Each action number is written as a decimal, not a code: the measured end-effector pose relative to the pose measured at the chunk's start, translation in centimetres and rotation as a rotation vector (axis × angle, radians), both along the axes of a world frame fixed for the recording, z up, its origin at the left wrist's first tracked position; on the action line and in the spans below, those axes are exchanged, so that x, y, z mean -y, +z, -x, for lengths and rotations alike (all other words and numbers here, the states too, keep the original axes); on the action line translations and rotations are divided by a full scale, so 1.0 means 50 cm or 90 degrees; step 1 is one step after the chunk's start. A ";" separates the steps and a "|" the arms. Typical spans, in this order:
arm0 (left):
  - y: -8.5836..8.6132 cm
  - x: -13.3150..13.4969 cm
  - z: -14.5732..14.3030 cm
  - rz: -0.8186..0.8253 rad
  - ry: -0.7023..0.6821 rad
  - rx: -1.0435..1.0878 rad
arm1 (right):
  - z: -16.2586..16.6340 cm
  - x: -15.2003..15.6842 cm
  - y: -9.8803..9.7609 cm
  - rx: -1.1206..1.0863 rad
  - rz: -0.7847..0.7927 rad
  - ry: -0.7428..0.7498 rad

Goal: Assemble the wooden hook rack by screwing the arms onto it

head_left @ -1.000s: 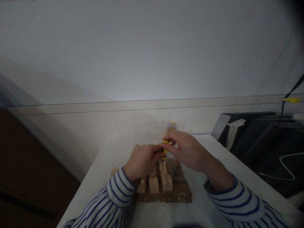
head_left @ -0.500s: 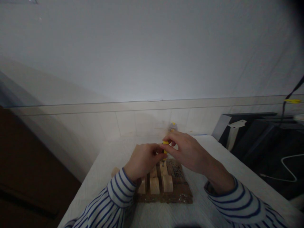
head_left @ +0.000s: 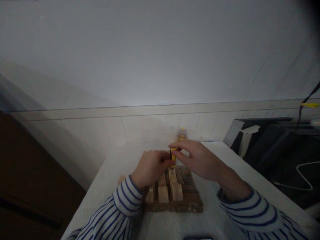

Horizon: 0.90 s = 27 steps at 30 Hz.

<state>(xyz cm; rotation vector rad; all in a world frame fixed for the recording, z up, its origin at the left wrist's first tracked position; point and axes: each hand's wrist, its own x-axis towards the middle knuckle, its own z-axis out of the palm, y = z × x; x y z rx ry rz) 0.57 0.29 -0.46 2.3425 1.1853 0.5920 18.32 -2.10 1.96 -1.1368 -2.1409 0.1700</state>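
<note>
A small yellow-and-black screwdriver [head_left: 173,158] stands nearly upright over a light wooden strip [head_left: 173,177]. My left hand [head_left: 153,166] pinches its lower handle from the left. Fingers of my right hand [head_left: 197,158] close on the top of the handle from the right. Just below the handle, a small dark spot shows on the wood; the tool's tip is too small to make out. Beside the strip, a wooden block [head_left: 163,194] and other light wooden pieces sit on a brown cardboard stack [head_left: 188,186] in clear wrap, partly covered by my left hand.
A clear container with a yellow top [head_left: 182,133] stands at the table's back edge by the wall. Another wooden piece [head_left: 121,179] lies left of my left wrist. Dark panels [head_left: 270,150] and a white cable [head_left: 297,173] are right of the white-covered table [head_left: 100,200].
The fingers of my right hand have shifted slightly left over the top of the screwdriver. More of the handle shows between the hands. The wooden pieces stay in place.
</note>
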 end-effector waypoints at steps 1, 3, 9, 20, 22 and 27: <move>0.001 0.001 0.000 0.000 -0.001 -0.003 | 0.000 0.000 0.001 0.004 -0.008 -0.002; 0.003 0.003 0.000 -0.002 -0.003 -0.011 | -0.001 -0.001 0.002 0.013 -0.021 -0.001; 0.010 0.007 0.001 -0.001 -0.029 -0.020 | -0.003 -0.004 0.000 0.038 -0.027 -0.014; 0.014 0.009 0.002 0.007 -0.062 -0.009 | -0.005 -0.002 0.005 0.046 -0.008 -0.009; 0.015 0.009 0.002 0.009 -0.062 -0.012 | -0.005 -0.003 0.004 0.045 -0.008 -0.010; 0.013 0.011 0.000 -0.008 -0.033 -0.020 | -0.005 -0.004 0.005 0.050 0.002 -0.015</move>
